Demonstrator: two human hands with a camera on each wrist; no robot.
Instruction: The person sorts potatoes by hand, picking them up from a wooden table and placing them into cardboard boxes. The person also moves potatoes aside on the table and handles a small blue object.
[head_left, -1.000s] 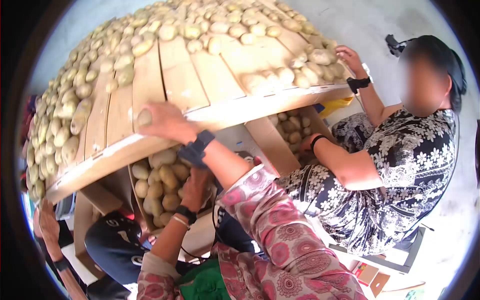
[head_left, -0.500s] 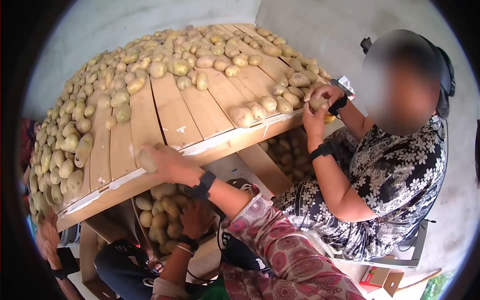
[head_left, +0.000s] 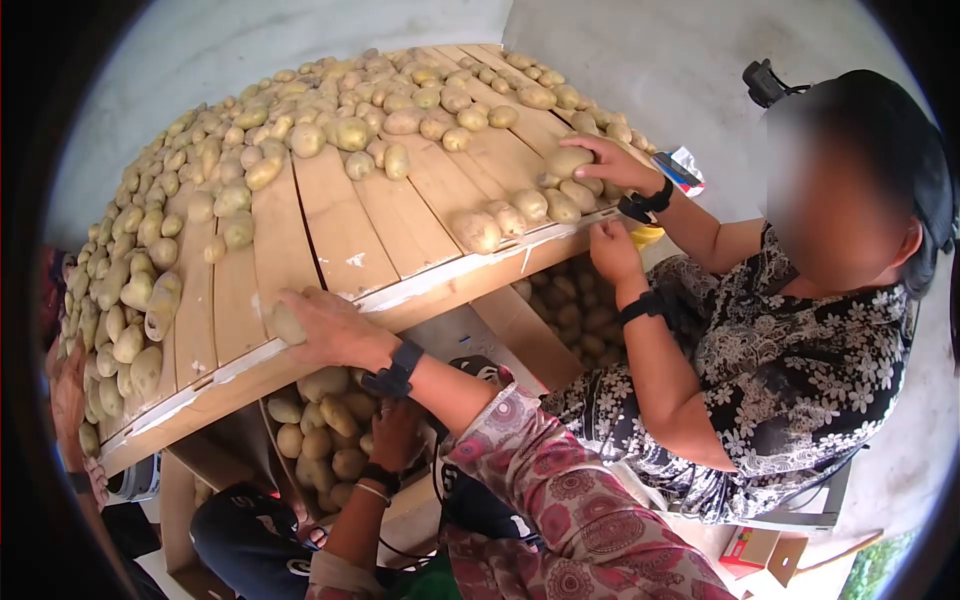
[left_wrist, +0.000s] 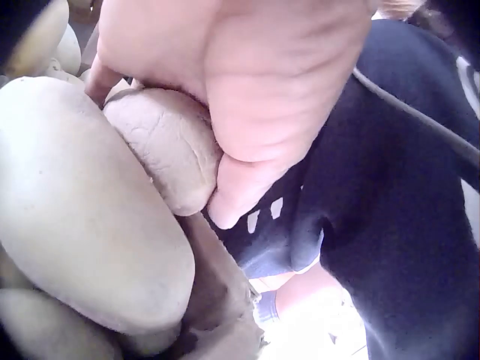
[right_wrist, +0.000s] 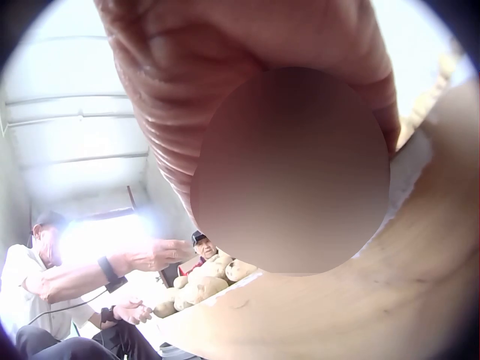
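At the table's near edge, my right hand [head_left: 330,328] [right_wrist: 247,52] grips a potato [head_left: 288,324], which stands on the boards against the fingers; a blurred patch hides it in the right wrist view. Lower down, my left hand [head_left: 400,435] [left_wrist: 247,82] is over a cardboard box [head_left: 285,465] of potatoes. In the left wrist view its thumb and fingers hold a small potato [left_wrist: 165,146] beside a larger pale one [left_wrist: 90,210]. Many potatoes [head_left: 350,132] cover the back and left side of the slatted wooden table [head_left: 275,235].
On the right a seated person [head_left: 800,370] in a floral shirt touches a potato [head_left: 568,160] on the table. Another box [head_left: 515,325] of potatoes lies under the edge. A further person's hand [head_left: 68,385] is at the left corner.
The person on the right brought up a potato, held it in both hands, and now has one hand on it at the table. My hands stay in much the same places.
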